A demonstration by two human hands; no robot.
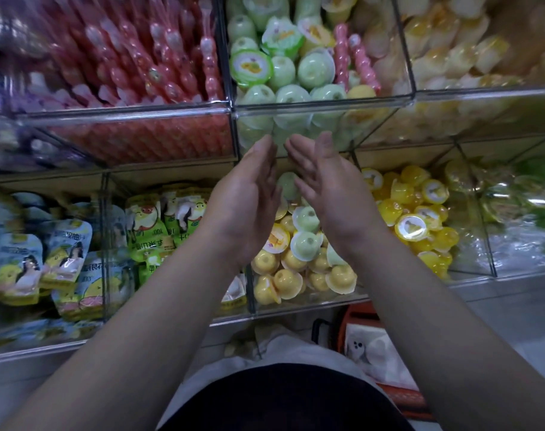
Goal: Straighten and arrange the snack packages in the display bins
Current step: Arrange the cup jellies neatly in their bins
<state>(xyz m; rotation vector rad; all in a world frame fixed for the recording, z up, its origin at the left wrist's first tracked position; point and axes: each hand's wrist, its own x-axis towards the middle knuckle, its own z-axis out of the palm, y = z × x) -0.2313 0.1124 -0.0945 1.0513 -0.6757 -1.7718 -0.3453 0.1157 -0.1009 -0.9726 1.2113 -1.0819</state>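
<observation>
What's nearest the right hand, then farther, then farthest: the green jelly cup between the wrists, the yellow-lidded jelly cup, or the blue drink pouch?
From the right hand:
1. Green jelly cup, just below-left.
2. Yellow-lidded jelly cup, right bin.
3. Blue drink pouch, far left.

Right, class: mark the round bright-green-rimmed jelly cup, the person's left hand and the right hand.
round bright-green-rimmed jelly cup (251, 66): head view, middle of its lid.
left hand (246, 209): head view, back of the hand.
right hand (333, 194): head view, back of the hand.

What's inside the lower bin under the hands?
Yellow jelly cups in front, pale green cups among them. The left hand and right hand cover the back; contents there unseen.
</observation>
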